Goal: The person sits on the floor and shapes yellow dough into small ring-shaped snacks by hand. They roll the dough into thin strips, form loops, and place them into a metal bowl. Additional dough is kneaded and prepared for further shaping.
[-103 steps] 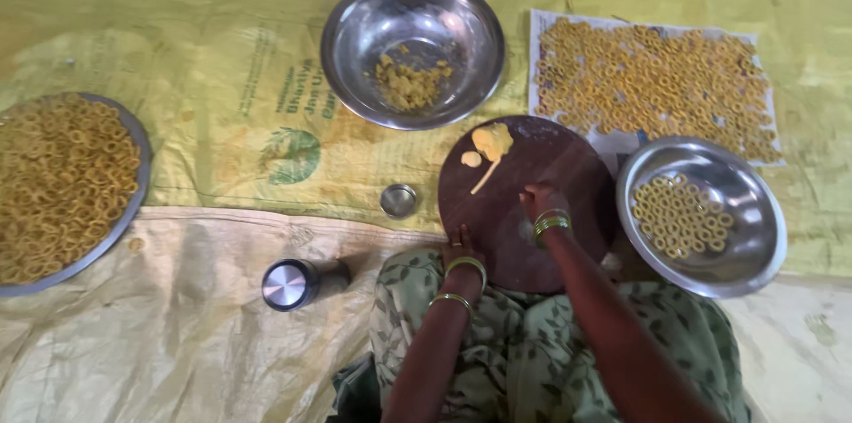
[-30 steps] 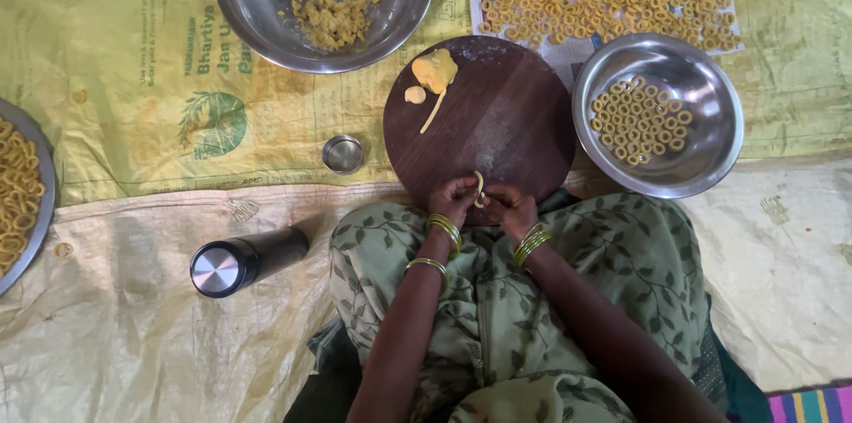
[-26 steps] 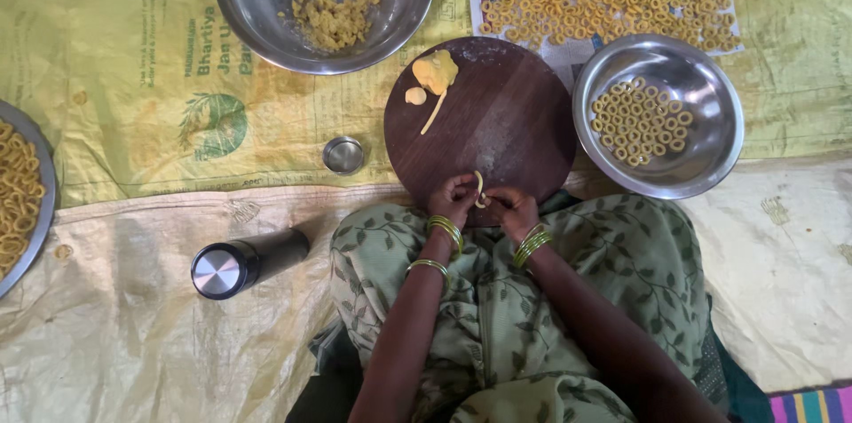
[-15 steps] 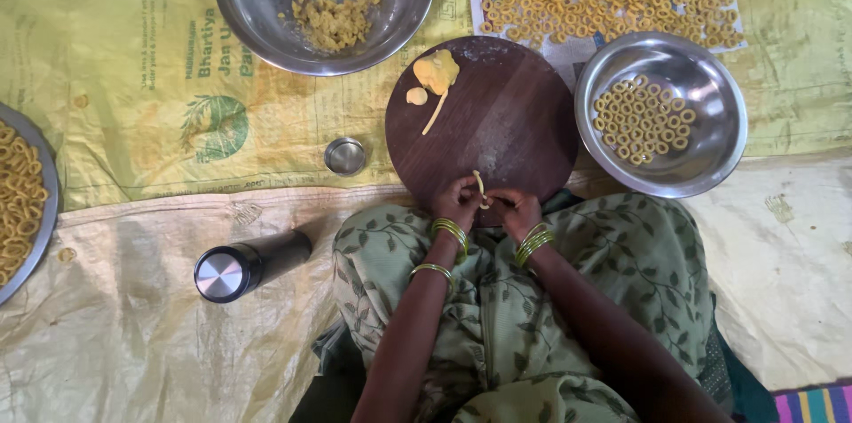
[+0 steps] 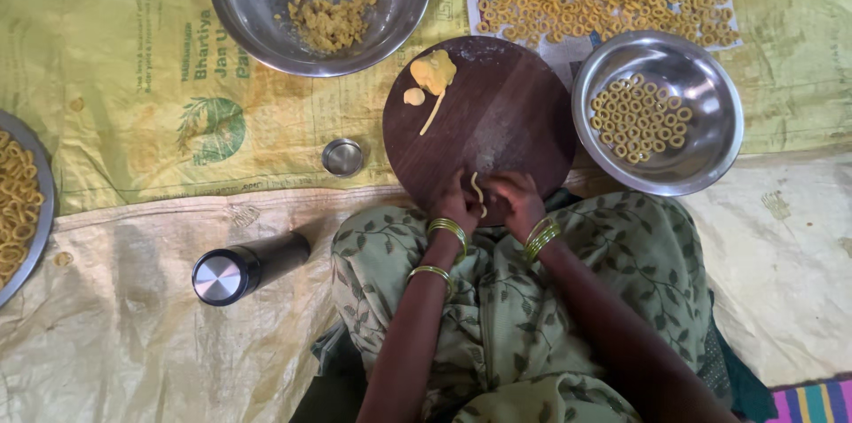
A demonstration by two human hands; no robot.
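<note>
Both hands, the left hand (image 5: 457,204) and right hand (image 5: 517,199), are pinching a thin dough strip (image 5: 477,189) over the round wooden board (image 5: 510,112) at frame centre.

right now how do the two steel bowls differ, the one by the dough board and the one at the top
The bowl beside the board is smaller and holds neat dough rings in its bottom; the top bowl is larger and holds a crumbly heap of yellow dough. The smaller sits right of the board, the larger up and left of it. Both are round, shiny steel.

Yellow sacking (image 5: 124,121), bowls, round board (image 5: 515,112), flask (image 5: 248,265)
</note>
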